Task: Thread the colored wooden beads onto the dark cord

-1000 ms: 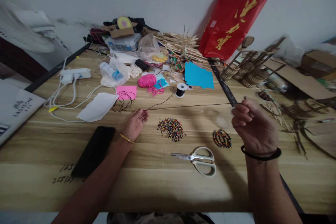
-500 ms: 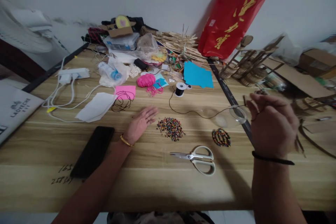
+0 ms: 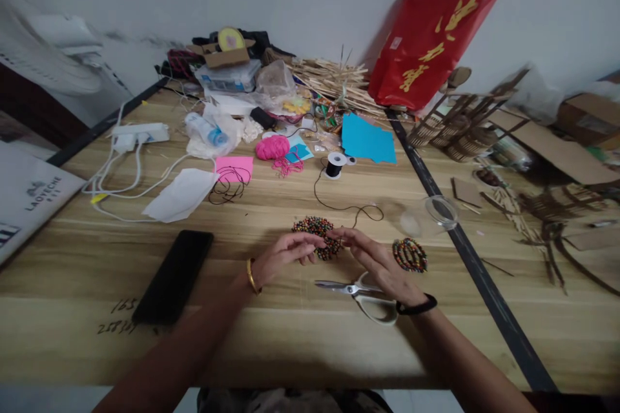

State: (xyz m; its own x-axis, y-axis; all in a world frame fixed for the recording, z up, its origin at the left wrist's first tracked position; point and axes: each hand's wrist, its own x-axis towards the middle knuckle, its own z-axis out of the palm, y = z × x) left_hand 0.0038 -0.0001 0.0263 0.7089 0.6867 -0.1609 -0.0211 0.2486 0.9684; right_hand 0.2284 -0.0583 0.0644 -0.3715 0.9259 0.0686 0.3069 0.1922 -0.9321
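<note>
A pile of small multicoloured beads (image 3: 310, 226) lies mid-table, partly covered by my fingers. My left hand (image 3: 285, 257) reaches over its left side with fingers stretched and slightly curved; I see nothing held in it. From the right, my right hand (image 3: 378, 264) meets the pile, its fingertips pinched on a thin black cord (image 3: 334, 208) that runs back to a spool of black cord (image 3: 335, 165). Under my right wrist lie scissors with pale handles (image 3: 380, 311), partly hidden. Right of that hand rests a coiled string of beads (image 3: 409, 255).
A black phone (image 3: 173, 277) lies at left, near white paper (image 3: 179, 195) and a power strip (image 3: 145, 134). Pink yarn (image 3: 272, 147), blue sheets (image 3: 369, 137) and a clear round container (image 3: 442, 211) sit farther back. Woven baskets (image 3: 465, 135) stand at right.
My right hand has come left and down from the right side to the bead pile, bringing the cord's end, so the cord now slackens in a loop. My left hand has moved right to the beads.
</note>
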